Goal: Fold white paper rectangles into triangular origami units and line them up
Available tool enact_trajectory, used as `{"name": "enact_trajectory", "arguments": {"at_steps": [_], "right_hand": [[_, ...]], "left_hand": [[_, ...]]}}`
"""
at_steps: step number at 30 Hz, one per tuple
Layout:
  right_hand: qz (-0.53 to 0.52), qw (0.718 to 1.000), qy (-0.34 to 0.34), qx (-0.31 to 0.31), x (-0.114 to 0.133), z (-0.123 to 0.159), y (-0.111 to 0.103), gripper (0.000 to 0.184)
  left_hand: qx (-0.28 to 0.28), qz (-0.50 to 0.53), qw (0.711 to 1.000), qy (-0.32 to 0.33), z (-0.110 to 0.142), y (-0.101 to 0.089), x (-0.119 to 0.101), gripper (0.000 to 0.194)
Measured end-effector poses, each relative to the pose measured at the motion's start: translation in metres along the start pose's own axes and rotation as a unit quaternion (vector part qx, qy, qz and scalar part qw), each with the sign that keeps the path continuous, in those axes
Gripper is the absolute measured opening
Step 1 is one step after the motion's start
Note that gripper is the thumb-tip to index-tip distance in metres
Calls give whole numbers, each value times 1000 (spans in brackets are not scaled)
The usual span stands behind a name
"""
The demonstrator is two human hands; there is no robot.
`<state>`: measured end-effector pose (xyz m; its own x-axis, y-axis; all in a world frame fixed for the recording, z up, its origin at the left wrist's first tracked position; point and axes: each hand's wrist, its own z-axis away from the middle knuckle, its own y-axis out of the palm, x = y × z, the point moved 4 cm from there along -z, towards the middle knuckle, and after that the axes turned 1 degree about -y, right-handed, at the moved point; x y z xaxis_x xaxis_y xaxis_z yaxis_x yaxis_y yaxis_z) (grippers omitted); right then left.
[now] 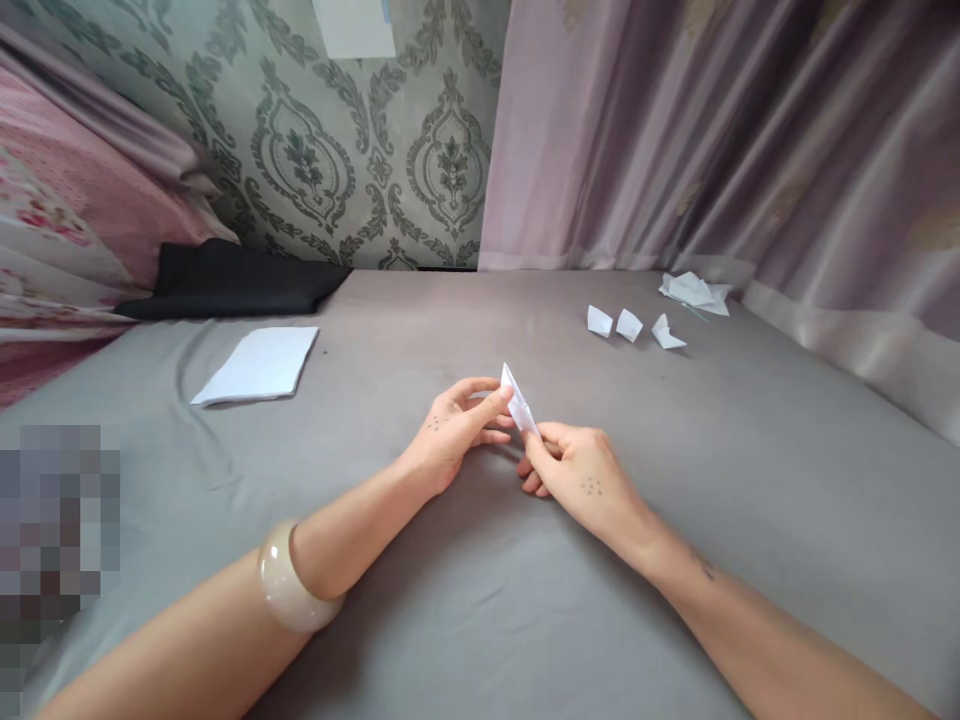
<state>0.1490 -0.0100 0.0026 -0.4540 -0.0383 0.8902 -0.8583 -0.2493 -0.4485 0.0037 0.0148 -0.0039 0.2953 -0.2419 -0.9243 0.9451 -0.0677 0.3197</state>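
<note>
Folded white paper is held up between the person's two hands, above the near-middle of a grey cloth surface. The right hand pinches its lower end between thumb and fingers, the other fingers curled under. The left hand, on the arm with a pale bangle, has its thumb against the upper part, fingers loosely bent behind it; a pointed tip stands out above. The piece is narrow and creased, so some folding appears done; how many folds remain cannot be told, and it is not yet set down.

Farther off to the left lies a stack of white sheets, flat and apparently unfolded. Beyond the right hand, three small folded papers sit in a loose row, apart from one another and seemingly shaped already. Behind them, a loose paper pile lies near the curtain; whether its pieces are finished is unclear. At the far left is a black cloth, before the patterned wall.
</note>
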Motion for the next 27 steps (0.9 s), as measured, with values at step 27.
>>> {"name": "enact_trajectory", "arguments": {"at_steps": [27], "right_hand": [[79,991,-85,-69,14,3,-13,29]], "left_hand": [[64,-58,995,47,11,7,-7,26]]}}
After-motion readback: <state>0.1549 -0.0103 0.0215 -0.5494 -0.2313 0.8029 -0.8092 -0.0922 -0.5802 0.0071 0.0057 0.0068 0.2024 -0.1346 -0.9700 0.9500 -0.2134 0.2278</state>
